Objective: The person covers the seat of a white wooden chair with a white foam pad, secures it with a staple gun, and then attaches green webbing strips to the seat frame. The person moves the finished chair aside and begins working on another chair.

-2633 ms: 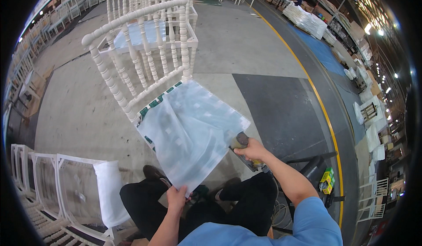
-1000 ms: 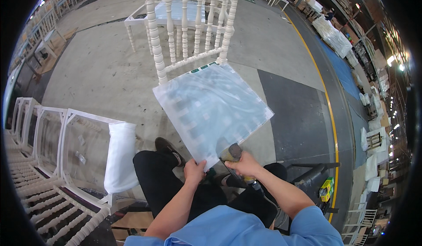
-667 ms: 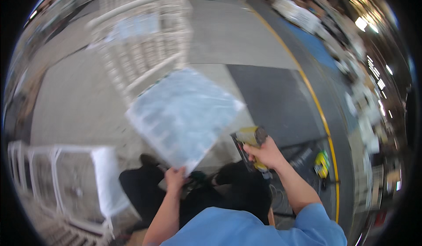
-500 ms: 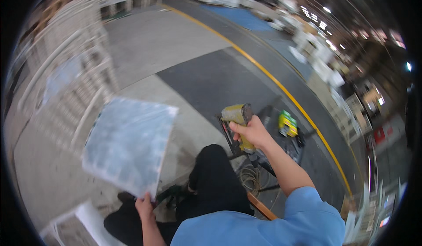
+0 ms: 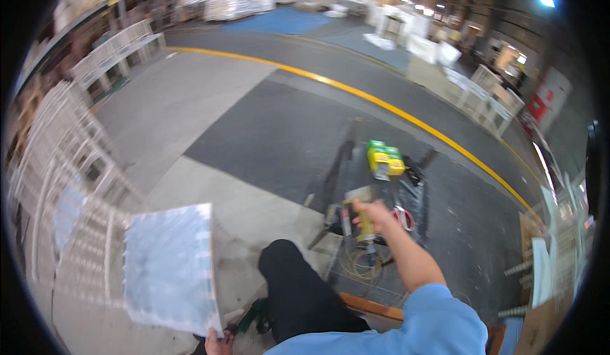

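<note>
My right hand (image 5: 375, 214) grips a yellow power tool (image 5: 359, 210) and reaches out toward a dark low metal frame (image 5: 346, 164) on the floor. My left hand (image 5: 215, 342), at the lower edge, pinches the corner of a square pale blue seat pad wrapped in clear plastic (image 5: 168, 266), held up at my lower left. My knee in black trousers (image 5: 298, 291) sits between the two hands. The picture is blurred by motion.
On the dark frame lie a yellow-green box (image 5: 384, 158), red-handled scissors (image 5: 401, 216) and a coiled hose (image 5: 359, 263). White slatted chairs (image 5: 60, 183) stand at the left. A yellow floor line (image 5: 406, 117) curves across. More white furniture (image 5: 483, 98) stands far right.
My view has swung right, from the white chair to the dark frame. My right hand has carried the yellow tool out toward the frame; the wrapped pad has dropped to my lower left.
</note>
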Available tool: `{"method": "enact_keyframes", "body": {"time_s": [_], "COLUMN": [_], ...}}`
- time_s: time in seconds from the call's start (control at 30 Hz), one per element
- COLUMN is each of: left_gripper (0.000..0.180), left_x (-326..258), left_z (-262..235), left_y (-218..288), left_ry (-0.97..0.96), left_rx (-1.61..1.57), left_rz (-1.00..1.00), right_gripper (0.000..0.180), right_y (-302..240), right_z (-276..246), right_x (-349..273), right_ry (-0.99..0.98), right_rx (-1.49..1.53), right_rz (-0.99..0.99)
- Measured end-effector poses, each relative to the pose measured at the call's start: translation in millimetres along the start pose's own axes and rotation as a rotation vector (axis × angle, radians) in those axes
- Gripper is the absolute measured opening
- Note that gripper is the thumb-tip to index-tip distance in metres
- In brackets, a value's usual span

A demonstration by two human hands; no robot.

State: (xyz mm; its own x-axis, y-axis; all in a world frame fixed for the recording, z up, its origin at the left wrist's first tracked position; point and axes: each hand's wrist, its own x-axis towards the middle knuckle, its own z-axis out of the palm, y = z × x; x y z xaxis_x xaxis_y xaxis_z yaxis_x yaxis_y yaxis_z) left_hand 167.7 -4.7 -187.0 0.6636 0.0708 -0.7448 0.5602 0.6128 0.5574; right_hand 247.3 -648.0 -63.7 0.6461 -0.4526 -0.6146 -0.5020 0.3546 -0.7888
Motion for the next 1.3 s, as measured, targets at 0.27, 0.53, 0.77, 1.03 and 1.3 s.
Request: {"method": "enact_keyframes", "body": {"time_s": [0.27, 0.53, 0.77, 1.03, 1.3], "left_gripper": [0.020, 0.041, 0.060, 0.057, 0.060], "left_x": [-8.4, 14.4, 52.1, 46.8, 46.0], "left_z": [14.2, -8.9, 6.6, 18.7, 28.5], "left_y": [15.1, 97.2, 171.6, 145.9, 60.4], "left_ry": [0.303, 0.658, 0.078, 0.154, 0.217], "left_rx": [-0.041, 0.195, -0.401, -0.539, -0.728], "left_rz": [0.061, 0.640, 0.266, 0.345, 0.255], "right_gripper": [0.050, 0.026, 0.073, 0.045, 0.042], "right_y": [-24.3, -4.4, 138.0, 224.7, 165.8], "right_z": [-73.6, 35.8, 339.0, 409.7, 419.4], "right_x": [36.9, -6.7, -80.2, -87.5, 0.9], "right_ry": [0.064, 0.192, -0.730, -0.538, -0.694], "right_rx": [-0.081, -0.503, -0.654, -0.992, -1.135], "right_rz": [-0.144, -0.804, -0.182, -0.310, -0.310]}}
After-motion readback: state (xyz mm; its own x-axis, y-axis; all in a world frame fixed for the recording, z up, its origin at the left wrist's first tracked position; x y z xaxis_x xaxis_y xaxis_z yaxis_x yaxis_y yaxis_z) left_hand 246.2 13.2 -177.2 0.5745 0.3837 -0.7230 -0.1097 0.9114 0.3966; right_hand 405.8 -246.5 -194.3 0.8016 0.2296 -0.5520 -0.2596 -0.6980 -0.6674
